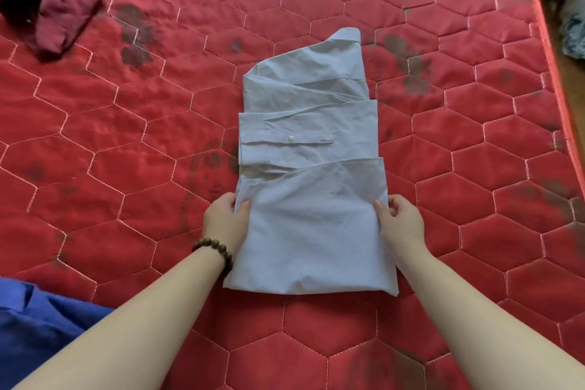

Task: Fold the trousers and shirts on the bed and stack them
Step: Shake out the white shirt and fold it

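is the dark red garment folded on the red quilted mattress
No, the dark red garment lies crumpled and unfolded at the far left corner.

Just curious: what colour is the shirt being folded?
Pale blue-grey shirt, clearest in the head view.

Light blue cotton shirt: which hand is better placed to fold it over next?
Neither clearly: the left hand and right hand pinch opposite side edges of the light blue cotton shirt at matching height.

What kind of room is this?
Probably a bedroom: a bare red quilted mattress fills the view, with a half-folded pale blue shirt and other clothes, a maroon garment, lying on it.
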The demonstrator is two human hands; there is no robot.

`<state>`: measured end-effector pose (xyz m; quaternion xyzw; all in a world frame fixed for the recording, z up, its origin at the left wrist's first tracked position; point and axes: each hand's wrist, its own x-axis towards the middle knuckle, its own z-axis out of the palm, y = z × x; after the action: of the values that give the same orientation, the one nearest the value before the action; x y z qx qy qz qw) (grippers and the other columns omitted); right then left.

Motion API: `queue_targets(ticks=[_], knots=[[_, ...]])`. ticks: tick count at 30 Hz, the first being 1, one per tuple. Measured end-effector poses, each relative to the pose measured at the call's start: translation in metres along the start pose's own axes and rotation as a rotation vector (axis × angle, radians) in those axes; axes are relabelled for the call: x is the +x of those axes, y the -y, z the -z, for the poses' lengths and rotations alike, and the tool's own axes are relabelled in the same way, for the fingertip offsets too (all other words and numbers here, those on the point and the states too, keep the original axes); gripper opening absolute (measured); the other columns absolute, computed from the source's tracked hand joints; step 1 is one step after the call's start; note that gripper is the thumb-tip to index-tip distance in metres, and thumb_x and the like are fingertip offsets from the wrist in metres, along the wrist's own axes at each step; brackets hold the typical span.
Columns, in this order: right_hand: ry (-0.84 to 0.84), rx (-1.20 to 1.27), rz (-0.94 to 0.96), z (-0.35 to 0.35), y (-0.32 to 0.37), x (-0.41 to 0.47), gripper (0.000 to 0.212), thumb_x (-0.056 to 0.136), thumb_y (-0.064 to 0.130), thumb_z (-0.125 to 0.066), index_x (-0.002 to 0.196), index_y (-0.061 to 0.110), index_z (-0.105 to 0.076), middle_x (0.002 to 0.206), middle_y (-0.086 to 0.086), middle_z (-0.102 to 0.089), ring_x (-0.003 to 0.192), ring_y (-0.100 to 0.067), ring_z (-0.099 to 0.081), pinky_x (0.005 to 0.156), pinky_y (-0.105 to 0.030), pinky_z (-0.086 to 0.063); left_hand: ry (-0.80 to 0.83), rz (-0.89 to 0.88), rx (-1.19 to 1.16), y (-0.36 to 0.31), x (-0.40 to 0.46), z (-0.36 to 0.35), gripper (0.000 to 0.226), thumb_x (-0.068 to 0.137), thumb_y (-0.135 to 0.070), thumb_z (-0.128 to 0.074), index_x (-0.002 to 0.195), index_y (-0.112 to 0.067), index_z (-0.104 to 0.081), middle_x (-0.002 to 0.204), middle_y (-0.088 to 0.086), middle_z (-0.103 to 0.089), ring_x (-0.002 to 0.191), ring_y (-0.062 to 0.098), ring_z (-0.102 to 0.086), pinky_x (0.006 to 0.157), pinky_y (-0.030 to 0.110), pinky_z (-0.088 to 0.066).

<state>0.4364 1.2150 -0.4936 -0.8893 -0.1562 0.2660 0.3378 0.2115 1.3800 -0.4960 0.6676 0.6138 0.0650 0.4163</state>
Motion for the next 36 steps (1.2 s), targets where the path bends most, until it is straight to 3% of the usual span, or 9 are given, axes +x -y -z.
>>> queue_targets(ticks=[2, 5, 8, 13, 19, 25, 28, 31, 36], knots=[[-0.078, -0.097, 0.055, 0.000, 0.002, -0.007, 0.010, 0.093, 0.024, -0.055, 0.096, 0.016, -0.060, 0.081, 0.006, -0.058, 0.073, -0.012, -0.054, 0.065, -0.030, -0.039, -0.085, -0.001, 0.132, -0.005, -0.009, 0.000, 0.019, 0.092, -0.026, -0.053, 0.089, -0.008, -0.053, 0.079, 0.010, -0.059, 0.077, 0.032, -0.055, 0.061, 0.034, -0.039], [-0.265, -0.430, 0.469, -0.008, 0.005, -0.013, 0.027, 0.090, 0.018, -0.053, 0.112, 0.004, -0.061, 0.114, -0.016, -0.058, 0.107, -0.033, -0.053, 0.092, -0.045, -0.044, -0.289, -0.432, 0.470, -0.008, -0.025, -0.009, 0.026, 0.085, -0.021, -0.057, 0.109, -0.010, -0.058, 0.105, 0.013, -0.060, 0.097, 0.033, -0.057, 0.084, 0.043, -0.039], [-0.106, -0.664, 0.838, -0.033, 0.009, -0.017, 0.045, 0.087, 0.028, -0.046, 0.119, 0.001, -0.062, 0.129, -0.022, -0.056, 0.123, -0.038, -0.051, 0.105, -0.058, -0.037, -0.111, -0.840, 0.600, -0.011, -0.029, -0.034, 0.040, 0.084, -0.026, -0.043, 0.115, -0.010, -0.063, 0.124, 0.015, -0.059, 0.118, 0.035, -0.055, 0.102, 0.049, -0.036], [0.209, -0.891, 0.815, -0.061, -0.002, -0.009, 0.063, 0.093, 0.052, -0.031, 0.148, 0.021, -0.032, 0.156, -0.008, -0.024, 0.145, -0.025, -0.013, 0.116, -0.057, -0.010, 0.192, -0.781, 0.856, 0.006, -0.008, -0.051, 0.063, 0.092, -0.051, -0.018, 0.150, -0.025, -0.017, 0.159, 0.001, -0.011, 0.146, 0.024, -0.005, 0.119, 0.049, -0.007], [0.122, -0.859, 0.578, -0.038, -0.017, -0.002, 0.061, 0.094, 0.053, -0.022, 0.150, 0.029, -0.016, 0.160, 0.001, -0.007, 0.148, -0.019, -0.002, 0.116, -0.058, -0.003, 0.068, -0.645, 0.792, 0.021, -0.004, -0.033, 0.061, 0.094, -0.046, -0.024, 0.149, -0.020, -0.027, 0.156, 0.007, -0.024, 0.145, 0.023, -0.014, 0.116, 0.051, -0.014], [-0.005, -0.650, 0.718, -0.017, 0.014, 0.024, 0.062, 0.091, 0.030, -0.060, 0.147, 0.018, -0.035, 0.152, -0.013, -0.033, 0.142, -0.033, -0.027, 0.116, -0.057, -0.010, -0.173, -0.613, 0.664, 0.003, 0.004, -0.015, 0.044, 0.088, -0.031, -0.046, 0.120, -0.005, -0.060, 0.121, 0.013, -0.061, 0.113, 0.032, -0.057, 0.095, 0.050, -0.040], [0.080, -0.752, 0.597, -0.007, 0.034, 0.048, 0.069, 0.084, 0.036, -0.067, 0.145, 0.021, -0.038, 0.131, -0.007, -0.050, 0.126, -0.029, -0.039, 0.112, -0.045, -0.019, -0.121, -0.469, 0.769, -0.008, 0.015, -0.005, 0.039, 0.088, -0.040, -0.060, 0.111, -0.010, -0.058, 0.107, 0.008, -0.059, 0.100, 0.029, -0.052, 0.087, 0.043, -0.033], [0.128, -0.889, 0.546, -0.002, 0.045, 0.060, 0.049, 0.080, 0.043, -0.069, 0.121, 0.020, -0.054, 0.113, -0.003, -0.054, 0.110, -0.026, -0.041, 0.091, -0.038, -0.028, -0.014, -0.378, 0.757, -0.009, 0.027, 0.005, 0.040, 0.088, -0.050, -0.055, 0.108, -0.017, -0.052, 0.106, 0.002, -0.052, 0.100, 0.024, -0.044, 0.085, 0.037, -0.027], [0.226, -0.680, 0.454, 0.005, 0.050, 0.062, 0.027, 0.077, 0.031, -0.076, 0.090, 0.014, -0.058, 0.093, -0.001, -0.051, 0.095, -0.026, -0.050, 0.074, -0.037, -0.032, 0.090, -0.369, 0.391, -0.012, 0.031, 0.017, 0.013, 0.085, -0.024, -0.063, 0.085, -0.019, -0.050, 0.085, -0.003, -0.049, 0.087, 0.023, -0.047, 0.075, 0.033, -0.034]])
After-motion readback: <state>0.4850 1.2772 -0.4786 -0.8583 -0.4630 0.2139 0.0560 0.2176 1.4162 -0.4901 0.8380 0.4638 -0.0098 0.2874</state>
